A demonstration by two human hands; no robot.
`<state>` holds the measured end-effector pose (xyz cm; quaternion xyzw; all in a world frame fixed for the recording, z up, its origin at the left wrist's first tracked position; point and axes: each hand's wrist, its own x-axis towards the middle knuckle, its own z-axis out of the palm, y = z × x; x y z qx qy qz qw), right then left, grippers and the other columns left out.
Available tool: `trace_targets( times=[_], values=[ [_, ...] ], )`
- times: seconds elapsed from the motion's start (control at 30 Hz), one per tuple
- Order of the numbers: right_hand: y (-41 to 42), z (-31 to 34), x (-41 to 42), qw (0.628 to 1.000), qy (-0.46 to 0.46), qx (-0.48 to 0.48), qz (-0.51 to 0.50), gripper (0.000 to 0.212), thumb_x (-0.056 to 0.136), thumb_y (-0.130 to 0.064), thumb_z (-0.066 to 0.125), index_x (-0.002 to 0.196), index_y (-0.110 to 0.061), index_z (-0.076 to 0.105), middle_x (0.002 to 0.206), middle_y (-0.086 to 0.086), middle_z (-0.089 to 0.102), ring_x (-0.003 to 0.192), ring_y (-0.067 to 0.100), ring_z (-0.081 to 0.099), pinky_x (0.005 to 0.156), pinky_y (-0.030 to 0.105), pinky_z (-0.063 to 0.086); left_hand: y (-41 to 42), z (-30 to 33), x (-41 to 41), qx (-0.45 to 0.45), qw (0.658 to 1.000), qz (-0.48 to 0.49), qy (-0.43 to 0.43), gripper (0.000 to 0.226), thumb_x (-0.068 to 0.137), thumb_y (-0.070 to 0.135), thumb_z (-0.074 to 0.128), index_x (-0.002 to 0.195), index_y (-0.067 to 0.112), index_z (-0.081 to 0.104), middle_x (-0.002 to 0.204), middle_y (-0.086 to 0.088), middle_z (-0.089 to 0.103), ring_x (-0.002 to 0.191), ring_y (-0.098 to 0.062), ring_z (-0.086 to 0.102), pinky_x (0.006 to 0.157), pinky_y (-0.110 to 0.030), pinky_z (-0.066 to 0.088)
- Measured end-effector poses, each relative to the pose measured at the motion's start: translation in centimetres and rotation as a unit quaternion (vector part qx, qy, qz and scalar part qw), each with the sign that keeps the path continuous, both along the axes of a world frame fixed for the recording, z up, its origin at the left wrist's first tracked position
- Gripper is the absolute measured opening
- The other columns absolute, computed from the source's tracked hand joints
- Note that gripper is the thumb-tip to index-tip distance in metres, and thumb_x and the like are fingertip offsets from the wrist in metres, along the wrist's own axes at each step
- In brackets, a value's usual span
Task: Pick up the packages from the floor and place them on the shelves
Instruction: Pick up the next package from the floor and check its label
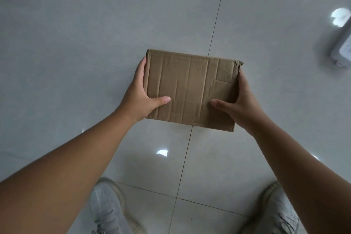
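- Package point(190, 89): flat brown cardboard box, rectangular, broad face up toward the camera.
- Surface creased w/ several parallel fold lines running front to back; a few kinks on the right part.
- Far right corner crumpled & torn; other corners look intact.
- Pose: roughly level, turned slightly clockwise, long sides running left-right.
- Location: centre of view, above the grey tiled floor point(76, 34), over a tile seam; can't tell if it touches the floor.

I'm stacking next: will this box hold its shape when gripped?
Probably mostly: the box is creased and its far right corner torn, so likely soft. Left hand and right hand hold it level by the sides, suggesting it's light.
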<state>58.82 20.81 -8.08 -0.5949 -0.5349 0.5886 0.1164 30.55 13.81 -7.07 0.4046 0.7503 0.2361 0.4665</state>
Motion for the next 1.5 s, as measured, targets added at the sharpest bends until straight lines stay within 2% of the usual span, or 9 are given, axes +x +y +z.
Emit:
trace_targets(
  times=[0.23,0.43,0.57,0.73,0.87,1.0,1.13,1.27,1.5],
  values=[
    [-1.3,0.3,0.8,1.000,0.016,0.014,-0.013,0.109,0.079,-0.017,0.092,0.163,-0.036,0.025,0.155,-0.014,0.047,0.142,0.016,0.047,0.118,0.052,0.046,-0.9,0.1,-0.1,0.037,0.999,0.006,-0.030,0.125,0.071,0.009,0.097,0.166,0.026,0.018,0.163,0.008,0.042,0.148,-0.008,0.046,0.125,-0.042,0.041],
    [-5.1,1.6,2.3,0.989,0.098,0.072,-0.080,0.099,0.084,0.008,0.081,0.125,-0.072,0.040,0.147,-0.032,0.041,0.154,0.019,0.038,0.118,0.058,0.046,-2.5,1.6,-0.5,0.148,0.985,0.060,-0.070,0.080,0.068,0.028,0.092,0.127,0.037,0.038,0.153,-0.005,0.049,0.135,-0.023,0.063,0.106,-0.052,0.058],
    [-6.9,2.0,2.7,0.983,0.146,0.064,-0.094,0.058,0.078,-0.045,0.088,0.115,-0.065,0.048,0.138,-0.037,0.054,0.145,0.003,0.051,0.112,0.051,0.053,-3.2,2.0,0.7,0.189,0.967,0.121,-0.122,0.068,0.072,0.038,0.088,0.121,0.030,0.041,0.131,0.002,0.052,0.107,-0.004,0.072,0.088,-0.030,0.061],
    [-7.7,2.1,2.5,0.978,0.148,0.032,-0.142,0.073,0.066,-0.080,0.078,0.118,-0.038,0.048,0.120,-0.003,0.061,0.112,0.004,0.066,0.088,0.035,0.062,-4.6,1.0,-0.2,0.127,0.967,0.178,-0.132,0.066,0.075,0.083,0.070,0.133,0.058,0.052,0.097,-0.002,0.049,0.093,-0.021,0.055,0.089,-0.043,0.044],
    [-7.4,0.9,3.3,0.989,0.106,-0.026,-0.099,0.093,0.065,-0.075,0.078,0.145,-0.067,0.032,0.138,-0.004,0.052,0.135,0.020,0.058,0.105,0.049,0.057,-6.6,1.3,-0.7,0.061,0.986,0.078,-0.132,0.062,0.078,0.062,0.075,0.135,0.070,0.050,0.139,0.004,0.062,0.126,-0.012,0.065,0.110,-0.041,0.052],
    [-7.6,0.5,3.8,0.997,0.066,-0.034,-0.003,0.121,0.059,-0.069,0.084,0.162,-0.049,0.024,0.145,-0.014,0.042,0.131,-0.017,0.045,0.100,0.019,0.051,-8.7,0.9,-0.8,-0.013,0.991,0.011,-0.131,0.082,0.067,0.051,0.085,0.137,0.069,0.046,0.146,0.009,0.063,0.135,-0.009,0.062,0.117,-0.045,0.050],
    [-7.8,0.4,4.2,0.988,0.142,-0.050,-0.022,0.112,0.070,-0.046,0.096,0.157,-0.054,0.026,0.156,-0.003,0.049,0.144,0.025,0.053,0.103,0.060,0.057,-8.6,1.0,-1.0,0.004,0.989,0.001,-0.146,0.096,0.067,0.041,0.088,0.149,0.057,0.041,0.144,0.018,0.065,0.134,-0.002,0.062,0.113,-0.038,0.054],
    [-7.5,1.4,4.3,0.982,0.175,0.034,-0.069,0.093,0.076,-0.015,0.091,0.130,-0.068,0.038,0.137,-0.037,0.053,0.140,0.020,0.056,0.096,0.052,0.063,-8.3,1.5,-1.0,0.060,0.990,0.007,-0.129,0.105,0.064,0.034,0.092,0.149,0.057,0.036,0.151,0.023,0.053,0.142,-0.008,0.055,0.101,-0.035,0.058],
    [-6.7,1.8,5.2,0.988,0.130,0.071,-0.045,0.100,0.059,-0.057,0.094,0.135,-0.075,0.032,0.139,-0.014,0.047,0.134,0.018,0.056,0.087,0.031,0.065,-8.6,1.3,-0.2,0.065,0.986,0.068,-0.136,0.095,0.048,0.075,0.092,0.129,0.065,0.043,0.138,0.013,0.054,0.127,-0.014,0.061,0.086,-0.024,0.060]
  ],
)
